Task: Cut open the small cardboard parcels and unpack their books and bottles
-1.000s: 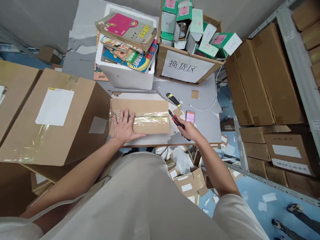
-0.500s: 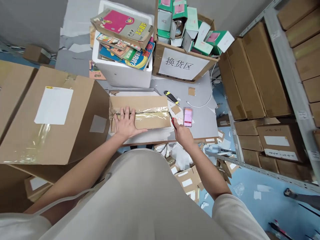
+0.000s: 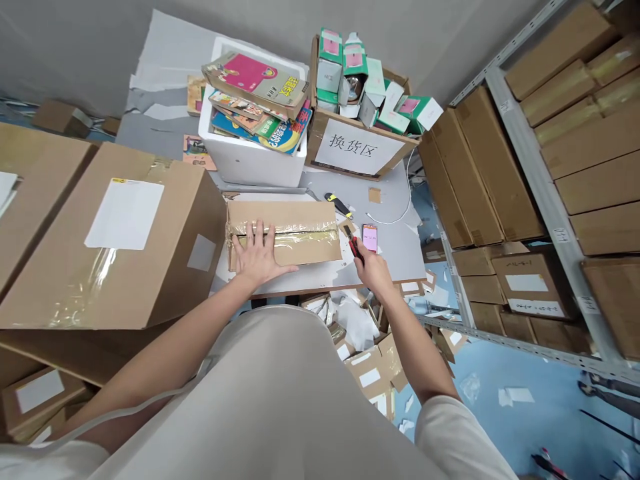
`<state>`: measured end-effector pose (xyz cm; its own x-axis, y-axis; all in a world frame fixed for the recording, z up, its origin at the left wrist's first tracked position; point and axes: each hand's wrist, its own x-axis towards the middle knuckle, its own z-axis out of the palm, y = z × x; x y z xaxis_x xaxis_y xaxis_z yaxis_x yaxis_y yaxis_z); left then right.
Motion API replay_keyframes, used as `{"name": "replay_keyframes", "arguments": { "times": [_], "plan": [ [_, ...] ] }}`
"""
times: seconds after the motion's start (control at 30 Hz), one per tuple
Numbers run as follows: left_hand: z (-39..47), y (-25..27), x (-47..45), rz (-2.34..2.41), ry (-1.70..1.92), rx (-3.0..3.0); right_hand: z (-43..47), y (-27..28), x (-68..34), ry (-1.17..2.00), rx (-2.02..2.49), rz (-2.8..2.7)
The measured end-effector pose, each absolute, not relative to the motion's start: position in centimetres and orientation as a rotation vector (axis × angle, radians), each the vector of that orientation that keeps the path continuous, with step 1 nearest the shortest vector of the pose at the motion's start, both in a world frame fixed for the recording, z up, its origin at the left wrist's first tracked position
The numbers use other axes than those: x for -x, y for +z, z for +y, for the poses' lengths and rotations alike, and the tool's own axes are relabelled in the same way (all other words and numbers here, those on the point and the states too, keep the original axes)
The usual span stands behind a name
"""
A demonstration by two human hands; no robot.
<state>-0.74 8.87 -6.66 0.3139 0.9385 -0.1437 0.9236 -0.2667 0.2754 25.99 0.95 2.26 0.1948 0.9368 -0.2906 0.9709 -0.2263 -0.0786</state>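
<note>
A long cardboard box (image 3: 310,250) lies on the table in front of me, its taped top showing a dark slit along the middle seam. My left hand (image 3: 259,257) rests flat on the box's left half, fingers spread. Just off the box's right end, my right hand (image 3: 373,270) is wrapped round a red and black box cutter (image 3: 354,245), its blade pointing up and left, apart from the cardboard. A phone (image 3: 370,238) with a lit screen lies beside that hand. Behind the box is a second cutter (image 3: 339,205), black and yellow.
A white foam box (image 3: 255,167) piled with books and a carton (image 3: 363,150) of green packages stand at the back. Large cartons (image 3: 135,267) rise at the left. Shelving (image 3: 530,160) full of boxes stands right. Cardboard scraps (image 3: 370,370) litter the floor below the table edge.
My right hand has drawn the box cutter away from the box's right end, slightly to the right. The left hand stays on the box. The view has shifted a little.
</note>
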Motion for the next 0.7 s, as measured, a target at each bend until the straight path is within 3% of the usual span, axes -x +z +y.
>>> {"name": "replay_keyframes", "arguments": {
  "times": [0.27, 0.5, 0.7],
  "plan": [
    [8.2, -6.3, 0.8, 1.693, 0.1, -2.285, 3.2, 0.5, -26.2, -0.643, -2.402, 2.018],
    [8.5, -6.1, 0.6, 1.688, 0.104, -2.233, 1.6, 1.8, -25.4, -0.52, -2.038, 1.953],
    [8.7, -6.3, 0.6, 1.676, 0.081, -2.201, -0.7, 3.0, -23.2, -0.446, -2.018, 1.711]
  ]
}}
